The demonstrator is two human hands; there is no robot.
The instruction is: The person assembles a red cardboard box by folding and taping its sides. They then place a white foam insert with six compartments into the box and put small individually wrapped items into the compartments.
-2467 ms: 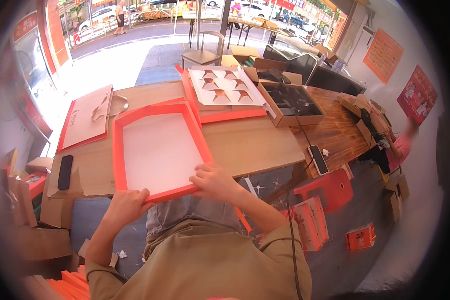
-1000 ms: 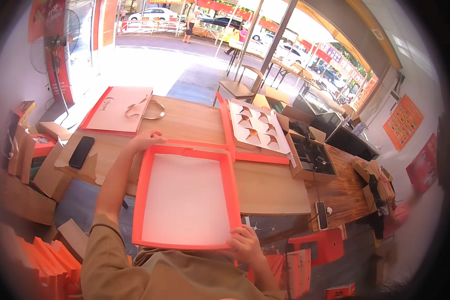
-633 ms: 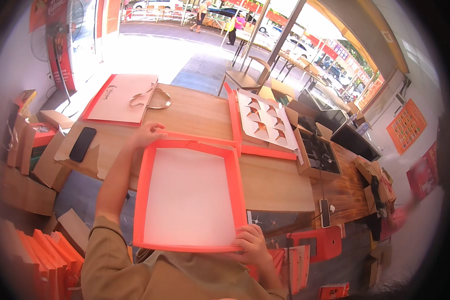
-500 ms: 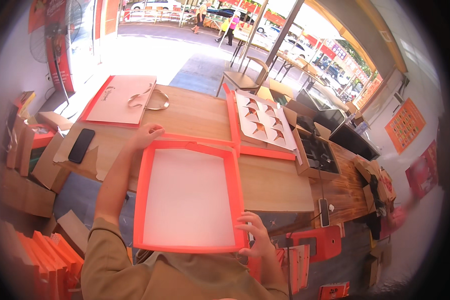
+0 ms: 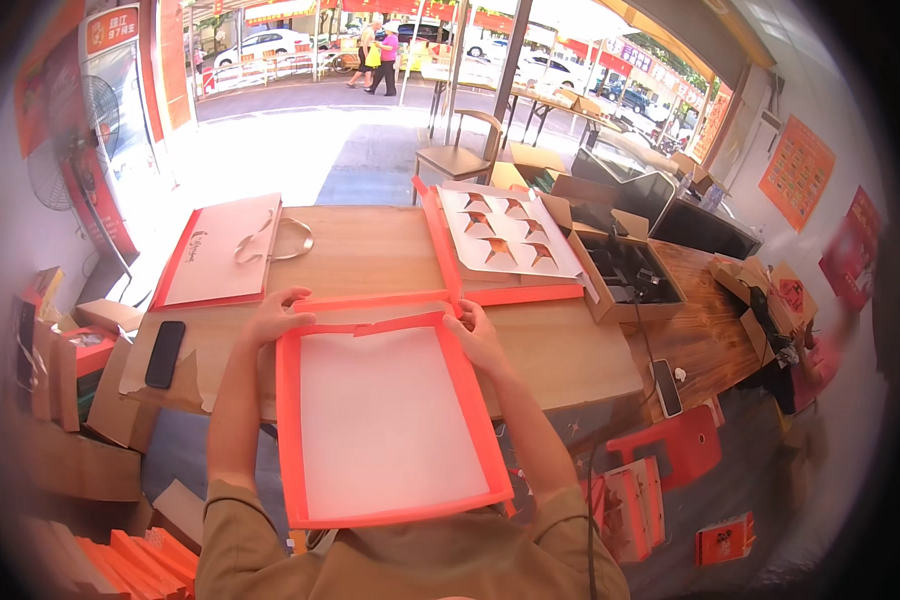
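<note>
A shallow red-rimmed cardboard box [image 5: 390, 440] with a whitish inside rests tilted between my body and the table's near edge. Its far wall has a loose flap bent inward. My left hand [image 5: 276, 318] pinches the far left corner, its fingers curled over the rim. At the far right corner my right hand [image 5: 474, 335] has thumb and fingers on the edge. Just beyond lies another red-edged box frame [image 5: 520, 293], with a white insert sheet [image 5: 470, 240] on it that has several folded cut-outs. The undersides of my fingers are hidden.
On the wooden table [image 5: 350, 245] lie a white-and-red gift bag [image 5: 220, 250] with ribbon handles and a black phone [image 5: 165, 354]. An open carton [image 5: 625, 270] stands at right, near another phone [image 5: 666, 388]. A red stool [image 5: 670, 445] and cartons [image 5: 70, 460] flank me. Another person [image 5: 815, 370] sits far right.
My right hand has moved from the box's near right corner up to its far right corner. My left hand stays at the far left corner. The view has shifted.
</note>
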